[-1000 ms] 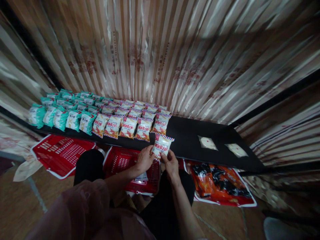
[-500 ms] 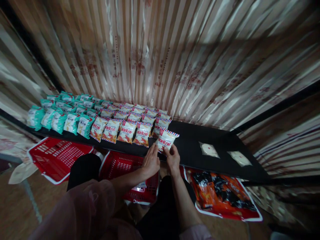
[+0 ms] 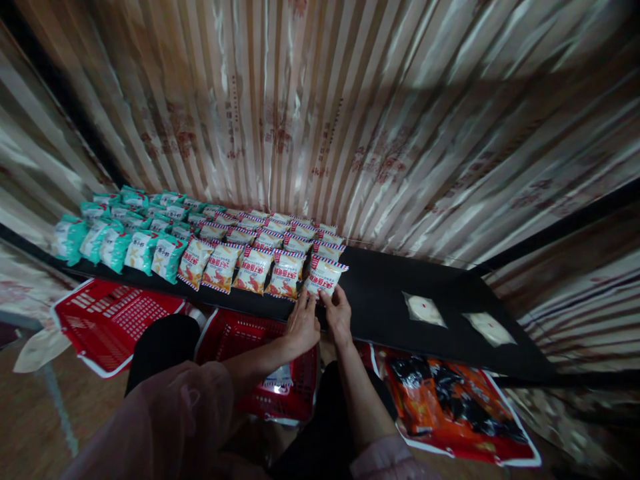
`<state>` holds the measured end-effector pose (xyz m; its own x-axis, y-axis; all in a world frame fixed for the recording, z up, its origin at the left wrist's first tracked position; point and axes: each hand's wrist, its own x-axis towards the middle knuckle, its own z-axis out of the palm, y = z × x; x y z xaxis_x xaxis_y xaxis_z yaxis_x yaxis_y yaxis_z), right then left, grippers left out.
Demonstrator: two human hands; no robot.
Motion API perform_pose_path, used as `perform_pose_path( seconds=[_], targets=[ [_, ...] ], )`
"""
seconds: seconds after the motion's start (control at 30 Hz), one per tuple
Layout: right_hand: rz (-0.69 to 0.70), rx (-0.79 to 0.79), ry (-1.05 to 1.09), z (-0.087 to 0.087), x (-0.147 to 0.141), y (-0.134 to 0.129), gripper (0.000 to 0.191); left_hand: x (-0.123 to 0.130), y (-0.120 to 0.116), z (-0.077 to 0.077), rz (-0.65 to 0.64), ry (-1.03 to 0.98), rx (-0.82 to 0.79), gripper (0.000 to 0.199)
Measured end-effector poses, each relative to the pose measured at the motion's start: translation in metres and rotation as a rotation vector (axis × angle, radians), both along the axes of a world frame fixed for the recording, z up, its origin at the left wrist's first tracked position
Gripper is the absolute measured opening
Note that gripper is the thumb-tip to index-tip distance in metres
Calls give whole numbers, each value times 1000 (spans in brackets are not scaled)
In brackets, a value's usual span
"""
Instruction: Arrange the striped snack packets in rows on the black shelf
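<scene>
A white and orange snack bag (image 3: 325,272) with red lettering and a striped top edge stands at the right end of the front row on the black shelf (image 3: 370,293). My right hand (image 3: 338,316) grips its lower right part, thumb on the front. With fingers stretched out, my left hand (image 3: 303,325) touches the bag's lower left edge. Immediately left stands a matching snack bag (image 3: 285,273), with several more in rows beside and behind it. Farther left are rows of teal snack bags (image 3: 141,252).
Two flat clear packets with pale contents, a left one (image 3: 424,309) and a right one (image 3: 489,328), lie on the shelf's right part. Below are red baskets at left (image 3: 115,313), middle (image 3: 240,327) and right (image 3: 520,453); the right one holds orange and black packages. A striped curtain (image 3: 300,120) hangs behind.
The held snack bag has moved slightly left and back into line with the front row. Both hands moved with it, and the view has shifted a little.
</scene>
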<state>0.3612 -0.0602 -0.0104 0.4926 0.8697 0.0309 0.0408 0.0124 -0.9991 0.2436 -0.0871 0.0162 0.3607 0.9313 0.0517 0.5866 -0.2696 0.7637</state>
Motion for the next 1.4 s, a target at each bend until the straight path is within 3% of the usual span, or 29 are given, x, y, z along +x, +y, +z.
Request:
perform_pose_path(
  seconds=[0.23,0.47,0.97,1.23,1.4],
  targets=[
    [35,-27,-5,-6,0,7,59,0,2,-7,6,17,4,68],
    [-10,-44,-144,-8,5,8,56,0,3,-2,-7,67,-48,65],
    [-28,-36,-192,-17,4,8,58,-3,4,2,-44,99,-72,65],
    [-146,-108,-317,-16,-4,-8,61,-5,-1,9,-24,128,-64,62],
    [-240,-67,-386,-14,-16,-31,54,-9,-5,3,-3,76,-19,52]
  ],
)
